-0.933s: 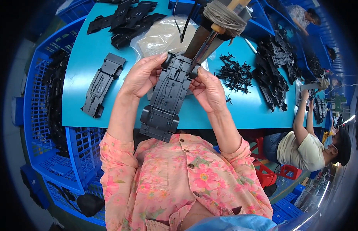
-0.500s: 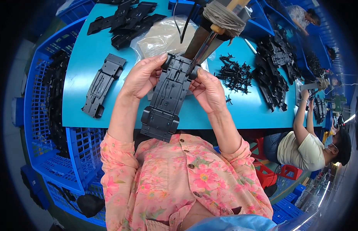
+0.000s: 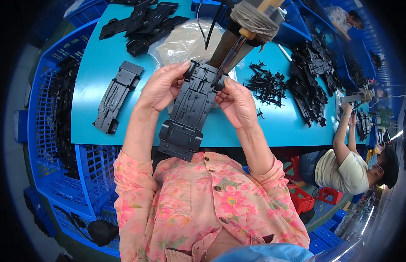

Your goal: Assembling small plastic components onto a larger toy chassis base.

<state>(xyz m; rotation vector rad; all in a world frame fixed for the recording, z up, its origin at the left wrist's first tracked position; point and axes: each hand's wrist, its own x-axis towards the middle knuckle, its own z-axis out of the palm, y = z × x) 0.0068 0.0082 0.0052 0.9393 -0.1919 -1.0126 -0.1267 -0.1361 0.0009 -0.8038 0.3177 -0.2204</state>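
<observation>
Black chassis plate (image 3: 188, 107) is held across the near edge of the tabletop (image 3: 264, 131), its long axis slanting away and rightward toward a metal rod (image 3: 232, 54); left hand (image 3: 165, 86) and right hand (image 3: 238, 102), equally near, pinch opposite sides of its far end.

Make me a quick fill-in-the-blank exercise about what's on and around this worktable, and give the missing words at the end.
1. The left hand and right hand together hold exactly ____ long black plastic chassis.
2. On the turquoise tabletop, a single loose black chassis lies to the ____ of the held one.
3. The heap of small spindly black plastic parts lies to the ____ of the held chassis.
4. The large perforated plastic crate beside the tabletop is coloured ____.

Missing words: one; left; right; blue.
</observation>
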